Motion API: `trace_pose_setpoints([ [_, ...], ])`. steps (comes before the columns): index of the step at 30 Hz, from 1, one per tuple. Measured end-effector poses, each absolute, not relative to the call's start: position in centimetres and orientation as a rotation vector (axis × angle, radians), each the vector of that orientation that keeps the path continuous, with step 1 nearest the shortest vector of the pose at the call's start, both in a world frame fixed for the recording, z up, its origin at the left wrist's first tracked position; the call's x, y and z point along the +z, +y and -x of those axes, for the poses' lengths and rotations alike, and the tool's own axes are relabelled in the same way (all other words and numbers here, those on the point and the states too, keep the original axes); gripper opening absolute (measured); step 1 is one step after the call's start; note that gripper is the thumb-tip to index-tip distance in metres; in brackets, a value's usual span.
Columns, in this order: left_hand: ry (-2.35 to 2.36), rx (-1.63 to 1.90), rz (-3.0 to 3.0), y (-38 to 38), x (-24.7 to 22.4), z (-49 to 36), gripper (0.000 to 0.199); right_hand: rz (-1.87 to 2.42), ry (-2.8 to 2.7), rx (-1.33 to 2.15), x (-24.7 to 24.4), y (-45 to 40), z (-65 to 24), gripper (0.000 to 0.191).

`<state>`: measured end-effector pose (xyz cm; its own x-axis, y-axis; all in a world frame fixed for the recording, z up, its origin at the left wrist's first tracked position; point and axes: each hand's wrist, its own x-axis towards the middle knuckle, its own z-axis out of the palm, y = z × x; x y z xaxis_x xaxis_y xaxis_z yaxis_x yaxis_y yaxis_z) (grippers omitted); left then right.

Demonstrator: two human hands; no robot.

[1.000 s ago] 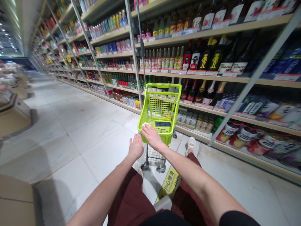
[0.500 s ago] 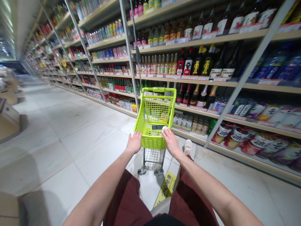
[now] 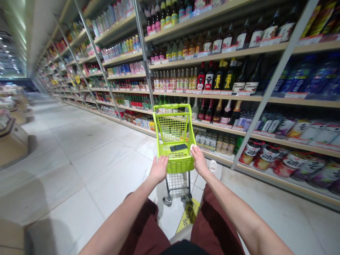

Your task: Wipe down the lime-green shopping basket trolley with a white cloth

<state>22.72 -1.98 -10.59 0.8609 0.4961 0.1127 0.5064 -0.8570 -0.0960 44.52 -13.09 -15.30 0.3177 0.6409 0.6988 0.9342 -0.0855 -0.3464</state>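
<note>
A lime green shopping cart point(image 3: 180, 165) stands in front of me, its basket turned slightly. Inside the basket lies a dark flat object like a phone point(image 3: 178, 147). My left hand point(image 3: 158, 169) rests on the near left corner of the basket, fingers extended and holding nothing. At the basket's right side, my right hand point(image 3: 199, 160) has its fingers closed round a crumpled white cloth point(image 3: 193, 149), which touches the green rim.
Shelves of bottles and cans, with a long lower edge point(image 3: 217, 159), run behind the cart and along the right. A yellow floor sign point(image 3: 187, 216) lies between my legs. Display stands point(image 3: 13, 141) are at the far left.
The cart has turned, its far top edge shifting left and its near side right. Both hands have moved right and slightly down, the right one with the cloth now at the right rim.
</note>
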Motion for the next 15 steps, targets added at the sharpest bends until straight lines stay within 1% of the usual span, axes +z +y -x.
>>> trace_pose_setpoints([
  [3, -0.736, -0.125, 2.937, -3.0, -10.9, -23.5, 0.067, 1.8, -1.353, -0.485, -15.0, -12.6, -43.0, 0.046],
  [9, -0.7, -0.148, 2.96, -3.9, -10.9, -24.8, 0.065, 1.717, -1.628, -0.428, -14.8, -11.0, -38.3, 0.041],
  [12, -0.69, -0.168, 2.945, -3.4, -10.8, -24.6, 0.064, 1.751, -1.66, -0.43, -14.5, -11.7, -40.3, 0.036],
  [15, -0.694, -0.187, 2.916, -2.9, -10.9, -24.2, 0.063, 1.855, -1.527, -0.456, -14.1, -12.9, -43.7, 0.038],
])
